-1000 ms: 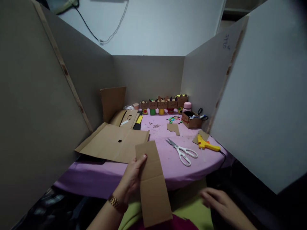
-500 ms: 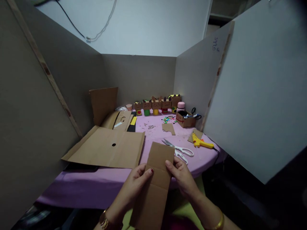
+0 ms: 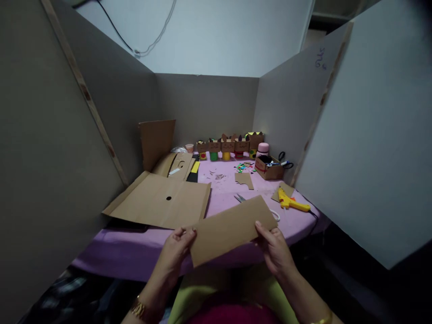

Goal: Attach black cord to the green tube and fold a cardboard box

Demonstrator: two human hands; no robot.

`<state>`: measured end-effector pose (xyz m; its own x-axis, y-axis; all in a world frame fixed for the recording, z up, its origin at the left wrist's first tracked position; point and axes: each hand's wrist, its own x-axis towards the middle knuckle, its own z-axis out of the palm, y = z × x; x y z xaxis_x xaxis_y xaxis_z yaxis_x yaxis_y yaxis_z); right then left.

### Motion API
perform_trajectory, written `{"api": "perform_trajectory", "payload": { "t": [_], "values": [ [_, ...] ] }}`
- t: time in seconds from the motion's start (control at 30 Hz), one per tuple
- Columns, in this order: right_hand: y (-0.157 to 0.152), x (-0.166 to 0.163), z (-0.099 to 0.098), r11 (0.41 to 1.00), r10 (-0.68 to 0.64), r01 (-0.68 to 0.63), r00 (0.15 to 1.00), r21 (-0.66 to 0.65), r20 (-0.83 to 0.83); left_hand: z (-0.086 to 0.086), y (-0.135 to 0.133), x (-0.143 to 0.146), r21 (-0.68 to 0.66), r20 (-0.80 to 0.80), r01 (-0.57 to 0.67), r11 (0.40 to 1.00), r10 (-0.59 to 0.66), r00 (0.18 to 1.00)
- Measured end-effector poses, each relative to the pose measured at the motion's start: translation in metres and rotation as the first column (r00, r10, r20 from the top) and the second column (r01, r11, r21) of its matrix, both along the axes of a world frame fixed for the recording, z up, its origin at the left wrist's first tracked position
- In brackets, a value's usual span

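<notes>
Between both hands, above the table's front edge, I hold a long rectangular cardboard strip (image 3: 232, 231), slanting up to the right. My left hand (image 3: 176, 246) pinches its left end, thumb on top. At the right end, my right hand (image 3: 272, 245) grips the lower corner, also thumb on top. Behind the strip lie white-handled scissors (image 3: 240, 198), mostly covered by it; a blade tip and part of a handle show. To the left of the strip a large cardboard piece (image 3: 148, 198) with a small round hole lies on the purple cloth (image 3: 222, 198).
A yellow glue gun (image 3: 293, 203) with a cord lies right. Farther back are a cardboard box (image 3: 270, 172) of tools, colourful scraps (image 3: 243, 168), a cut cardboard piece (image 3: 243, 180) and several cardboard animal heads (image 3: 228, 146) on coloured bases. Grey partitions (image 3: 205, 103) enclose the table.
The cardboard strip has turned from nearly upright to lengthwise across, now showing a smooth face instead of a creased one. My hands have moved apart to its ends. The view has shifted slightly left.
</notes>
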<state>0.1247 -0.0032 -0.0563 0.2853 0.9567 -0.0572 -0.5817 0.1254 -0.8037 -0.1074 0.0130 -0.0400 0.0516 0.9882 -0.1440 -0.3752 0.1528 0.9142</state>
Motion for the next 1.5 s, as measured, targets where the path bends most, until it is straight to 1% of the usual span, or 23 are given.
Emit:
{"api": "perform_trajectory", "payload": {
  "t": [0.03, 0.1, 0.13, 0.2, 0.27, 0.33, 0.37, 0.47, 0.53, 0.6, 0.7, 0.83, 0.93, 1.0, 1.1, 1.23, 1.3, 1.33, 1.37, 1.4, 1.43, 1.47, 1.5],
  "values": [
    [-0.001, -0.001, 0.000, 1.000, -0.024, 0.024, 0.999, 0.000, -0.026, 0.000, -0.002, 0.002, 0.020, 0.070, -0.046, 0.999, 0.045, 0.997],
    [-0.003, -0.006, 0.000, 0.995, -0.101, 0.101, 0.991, -0.007, -0.091, -0.004, -0.009, 0.011, 0.057, 0.174, -0.056, 0.997, 0.045, 0.984],
    [-0.004, -0.010, -0.001, 0.992, -0.126, 0.125, 0.985, -0.016, -0.119, -0.007, -0.013, 0.018, 0.072, 0.209, -0.021, 0.997, 0.006, 0.978],
    [-0.008, -0.019, -0.002, 0.992, -0.128, 0.125, 0.980, -0.030, -0.152, -0.015, -0.024, 0.034, 0.044, 0.234, 0.068, 0.997, -0.076, 0.969],
    [-0.014, -0.029, -0.003, 0.999, -0.043, 0.039, 0.988, -0.032, -0.149, -0.021, -0.032, 0.049, 0.002, 0.206, 0.121, 0.993, -0.119, 0.971],
    [-0.020, -0.034, -0.005, 0.997, 0.060, -0.065, 0.990, -0.034, -0.129, -0.024, -0.037, 0.058, -0.046, 0.154, 0.107, 0.993, -0.099, 0.983],
    [-0.022, -0.034, -0.005, 0.996, 0.081, -0.086, 0.989, -0.033, -0.122, -0.025, -0.038, 0.060, -0.069, 0.113, 0.089, 0.994, -0.081, 0.990],
    [-0.026, -0.027, -0.005, 0.998, 0.059, -0.059, 0.993, -0.002, -0.106, -0.026, -0.039, 0.059, -0.117, -0.015, 0.024, 0.993, -0.025, 1.000],
    [-0.028, -0.020, -0.005, 0.997, 0.070, -0.067, 0.994, 0.033, -0.084, -0.027, -0.041, 0.059, -0.108, -0.071, -0.021, 0.994, 0.013, 0.997],
    [-0.031, -0.016, -0.006, 0.993, 0.104, -0.100, 0.992, 0.054, -0.064, -0.029, -0.044, 0.061, -0.089, -0.096, -0.034, 0.995, 0.025, 0.995],
    [-0.035, -0.014, -0.010, 0.992, 0.119, -0.116, 0.992, 0.054, -0.046, -0.030, -0.049, 0.065, -0.087, -0.105, -0.001, 0.996, -0.008, 0.994],
    [-0.037, -0.013, -0.016, 0.995, 0.103, -0.103, 0.994, 0.016, 0.033, -0.030, -0.053, 0.069, -0.120, -0.130, 0.019, 0.993, -0.035, 0.991],
    [-0.038, -0.012, -0.020, 0.994, 0.107, -0.105, 0.990, -0.021, 0.088, -0.032, -0.056, 0.072, -0.142, -0.087, 0.046, 0.989, -0.059, 0.994],
    [-0.039, -0.013, -0.023, 0.988, 0.151, -0.147, 0.981, -0.043, 0.123, -0.034, -0.057, 0.074, -0.166, -0.047, 0.047, 0.985, -0.056, 0.997],
    [-0.041, -0.015, -0.030, 0.973, 0.231, -0.223, 0.958, -0.061, 0.173, -0.038, -0.058, 0.076, -0.189, -0.042, 0.037, 0.981, -0.046, 0.998],
    [-0.043, -0.019, -0.038, 0.962, 0.273, -0.262, 0.933, -0.078, 0.234, -0.045, -0.059, 0.075, -0.224, -0.045, 0.054, 0.973, -0.066, 0.997],
    [-0.041, -0.017, -0.039, 0.955, 0.298, -0.284, 0.909, -0.089, 0.292, -0.046, -0.059, 0.074, -0.244, -0.048, 0.055, 0.968, -0.069, 0.996],
    [-0.039, -0.015, -0.038, 0.960, 0.281, -0.270, 0.898, -0.081, 0.338, -0.045, -0.060, 0.074, -0.249, -0.053, 0.034, 0.968, -0.049, 0.997],
    [-0.036, -0.010, -0.036, 0.973, 0.228, -0.224, 0.887, -0.058, 0.401, -0.044, -0.061, 0.073, -0.247, -0.061, 0.002, 0.969, -0.017, 0.998],
    [-0.031, -0.004, -0.033, 0.989, 0.139, -0.146, 0.860, -0.023, 0.491, -0.042, -0.061, 0.073, -0.236, -0.070, -0.041, 0.971, 0.025, 0.997],
    [-0.025, 0.004, -0.030, 0.999, 0.025, -0.048, 0.789, 0.022, 0.613, -0.040, -0.062, 0.073, -0.225, -0.080, -0.088, 0.970, 0.072, 0.994],
    [-0.017, 0.013, -0.025, 0.996, -0.092, 0.051, 0.663, 0.078, 0.743, -0.038, -0.062, 0.074, -0.222, -0.092, -0.130, 0.966, 0.112, 0.989],
    [-0.008, 0.022, -0.021, 0.985, -0.167, 0.119, 0.461, 0.126, 0.871, -0.036, -0.061, 0.074, -0.223, -0.104, -0.162, 0.961, 0.142, 0.984]
  ]
}}
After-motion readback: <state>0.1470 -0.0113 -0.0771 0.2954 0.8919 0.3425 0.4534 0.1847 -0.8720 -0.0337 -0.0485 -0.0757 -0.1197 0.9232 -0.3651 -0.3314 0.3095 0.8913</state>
